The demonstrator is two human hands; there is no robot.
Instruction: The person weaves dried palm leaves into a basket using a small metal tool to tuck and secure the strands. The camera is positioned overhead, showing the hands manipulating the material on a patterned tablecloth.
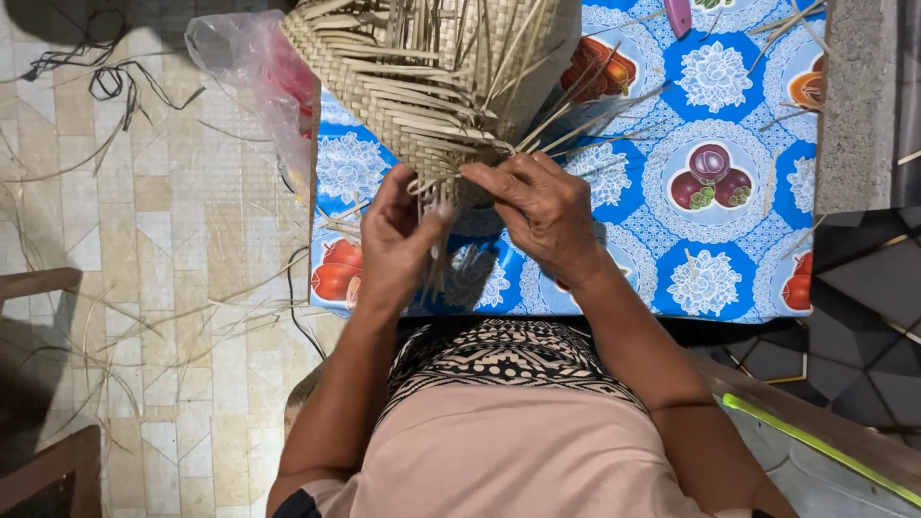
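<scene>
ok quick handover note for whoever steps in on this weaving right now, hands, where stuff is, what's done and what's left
Left hand: fingers pinched on loose strips at the lower edge of the woven mat.
Right hand: fingertips gripping strips at the same edge, beside the left.
Mat lies on the table with the blue fruit-print cloth, partly over its far edge; a clear plastic bag sits at its left.
Done: a wide stretch is tightly woven.
Left: many strip ends stick out unwoven near the hands. Spare strips lie scattered on the tiled floor.

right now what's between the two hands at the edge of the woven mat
In the head view, loose straw strips hang from the woven mat between the left hand and right hand.
</scene>
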